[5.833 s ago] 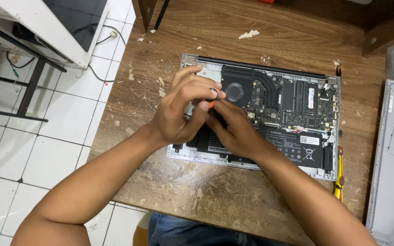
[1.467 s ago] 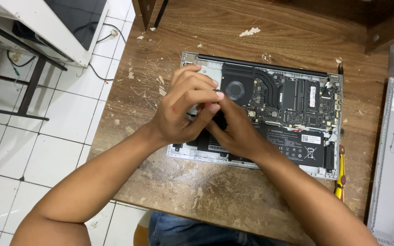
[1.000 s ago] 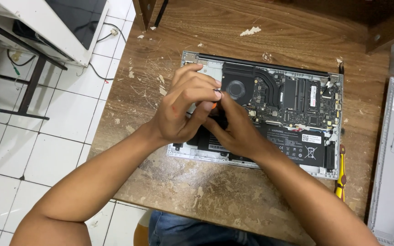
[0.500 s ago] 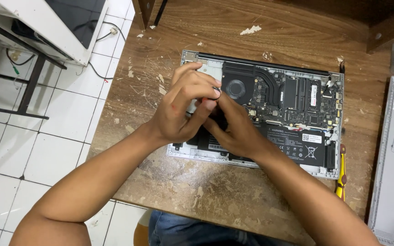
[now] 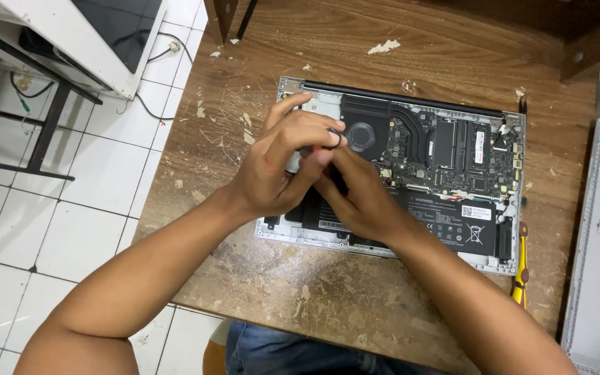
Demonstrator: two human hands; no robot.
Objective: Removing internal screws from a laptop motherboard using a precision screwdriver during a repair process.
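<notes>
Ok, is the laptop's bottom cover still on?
No, the laptop lies open on the wooden table, with its fan, circuit board and black battery exposed beside both hands.

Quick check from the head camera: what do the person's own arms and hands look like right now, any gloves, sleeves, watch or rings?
Both arms are bare up to the frame's edge: no sleeves in view. The left hand and right hand wear no gloves, and no watch, strap or ring shows. A small reddish mark sits on the back of the left hand. Blue jeans show below the table.
</notes>
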